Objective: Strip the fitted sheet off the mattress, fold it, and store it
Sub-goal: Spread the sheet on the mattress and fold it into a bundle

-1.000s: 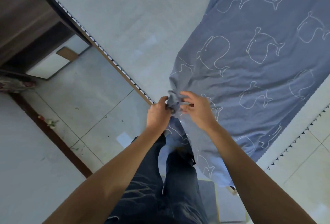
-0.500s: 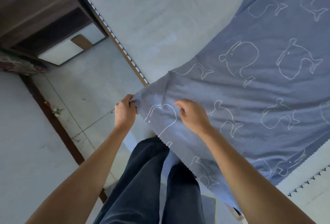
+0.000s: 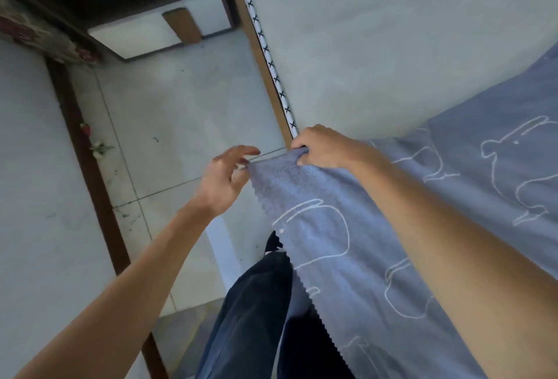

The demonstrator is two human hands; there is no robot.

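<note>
Bunching the sheet [image 3: 377, 243] corner just beside the mattress [image 3: 377, 31] edge, only the right hand [image 3: 324, 149] is clamped on cloth, the left hand [image 3: 225, 179] spread apart at the hem, so a slipped corner and crooked fold are judged likely.

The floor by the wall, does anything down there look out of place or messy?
Yes. Small bits of debris, one reddish and one pale, lie on the tiled floor against the dark baseboard; too blurred to identify. Dark specks dot the tiles nearby. Nothing looks spilled or broken.
</note>
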